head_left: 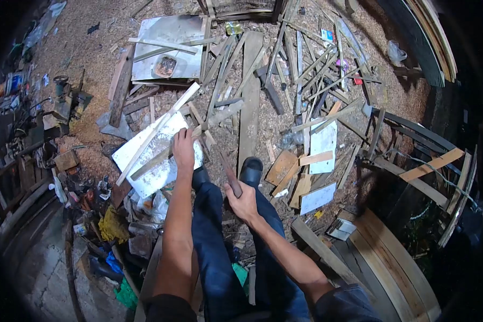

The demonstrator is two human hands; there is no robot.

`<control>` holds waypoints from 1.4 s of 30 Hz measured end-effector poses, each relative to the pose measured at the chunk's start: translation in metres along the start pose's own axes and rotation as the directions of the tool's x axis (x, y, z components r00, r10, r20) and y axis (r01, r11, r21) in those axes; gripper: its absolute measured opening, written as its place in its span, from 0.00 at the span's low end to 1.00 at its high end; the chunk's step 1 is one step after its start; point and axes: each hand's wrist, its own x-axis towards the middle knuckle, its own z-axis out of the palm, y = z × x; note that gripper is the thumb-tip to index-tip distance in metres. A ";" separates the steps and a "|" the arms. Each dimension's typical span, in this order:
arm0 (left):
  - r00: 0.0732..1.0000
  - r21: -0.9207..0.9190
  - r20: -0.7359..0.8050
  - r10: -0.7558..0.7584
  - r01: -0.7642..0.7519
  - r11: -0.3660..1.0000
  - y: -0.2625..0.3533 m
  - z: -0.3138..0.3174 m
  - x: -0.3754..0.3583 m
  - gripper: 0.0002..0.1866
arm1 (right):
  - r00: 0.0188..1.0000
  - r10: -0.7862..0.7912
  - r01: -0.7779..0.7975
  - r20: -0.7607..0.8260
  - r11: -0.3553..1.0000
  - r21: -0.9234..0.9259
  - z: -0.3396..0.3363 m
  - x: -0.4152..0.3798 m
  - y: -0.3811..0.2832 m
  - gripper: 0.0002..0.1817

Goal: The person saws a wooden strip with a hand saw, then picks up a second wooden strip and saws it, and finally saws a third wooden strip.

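My left hand [183, 151] is closed over a weathered wooden strip [151, 164], which lies slantwise across a stained white board [129, 155]. A longer, paler wooden strip [158, 126] crosses the same board just beyond my fingers. In front of my right shin, my right hand [242, 201] is wrapped round a brown wooden handle [231, 173]. The handle points forward and a little left; what its far end carries, if anything, I cannot make out. Past both hands, a wide grey plank [250, 96] lies lengthwise on the ground.
Loose wood strips [322, 75] are heaped ahead to the right. A white panel [166, 40] with a small bowl [165, 66] lies ahead left. Mixed scrap and a yellow cloth [113, 224] crowd the left side. Long boards [394, 257] lean at the lower right. My boots [251, 170] stand among debris.
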 end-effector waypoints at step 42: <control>0.996 -0.217 0.073 0.043 -0.027 0.976 -0.011 0.003 0.026 0.19 | 0.995 0.031 0.000 0.095 0.953 -0.304 0.011 0.018 -0.068 0.20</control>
